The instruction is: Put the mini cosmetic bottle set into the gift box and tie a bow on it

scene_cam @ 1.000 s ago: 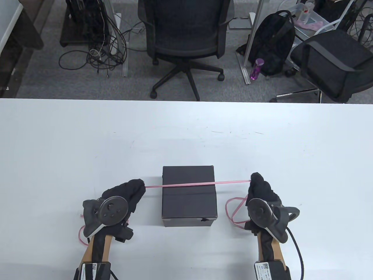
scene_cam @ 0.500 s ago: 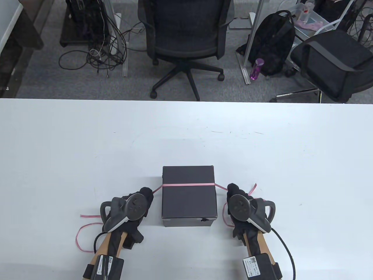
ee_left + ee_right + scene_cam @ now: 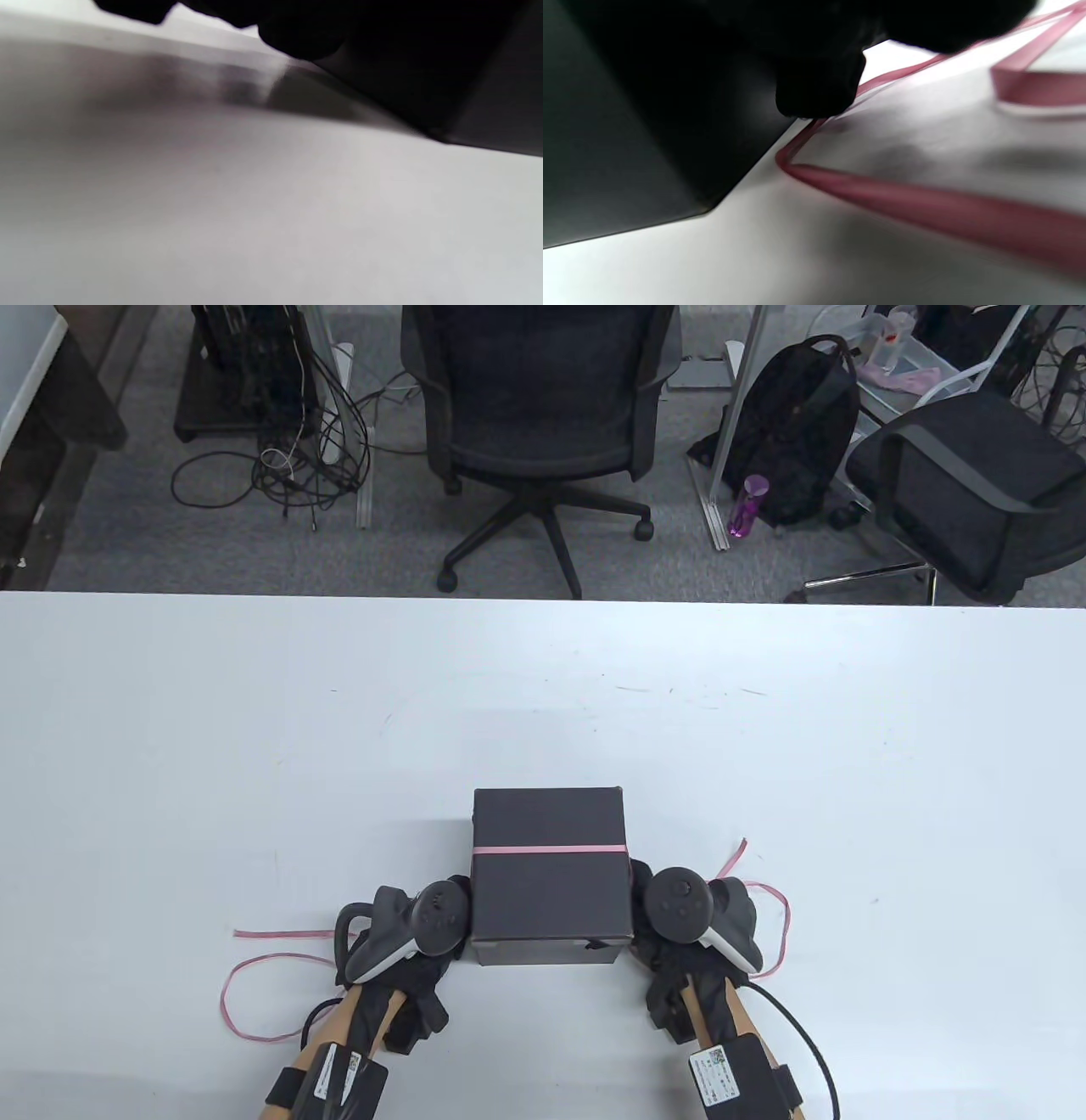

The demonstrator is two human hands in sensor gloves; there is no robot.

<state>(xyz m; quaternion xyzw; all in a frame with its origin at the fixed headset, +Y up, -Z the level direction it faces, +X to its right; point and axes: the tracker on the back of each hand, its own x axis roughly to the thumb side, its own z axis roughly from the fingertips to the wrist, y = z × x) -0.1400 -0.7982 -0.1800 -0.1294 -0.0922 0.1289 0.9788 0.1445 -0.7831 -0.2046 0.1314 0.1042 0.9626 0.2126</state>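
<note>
The black gift box [image 3: 550,899] stands lid-on near the table's front edge, with a pink ribbon [image 3: 547,848] drawn flat across its top. My left hand [image 3: 458,892] lies against the box's left side, its fingers hidden under the tracker. In the left wrist view dark fingers [image 3: 297,34] sit beside the box [image 3: 424,63] with no ribbon visible. My right hand [image 3: 638,884] is against the right side. A right fingertip [image 3: 818,93] sits on the ribbon [image 3: 925,203] at the foot of the box [image 3: 606,148]. No bottles are visible.
Loose ribbon tails lie on the white table [image 3: 543,695]: a loop at the left [image 3: 254,976] and a loop at the right [image 3: 776,916]. Office chairs [image 3: 543,407] and a backpack [image 3: 797,432] stand on the floor beyond the far edge.
Both hands came down and inward from holding the ribbon stretched out sideways above the box. They now sit low against its sides, and the ribbon lies flat over the lid.
</note>
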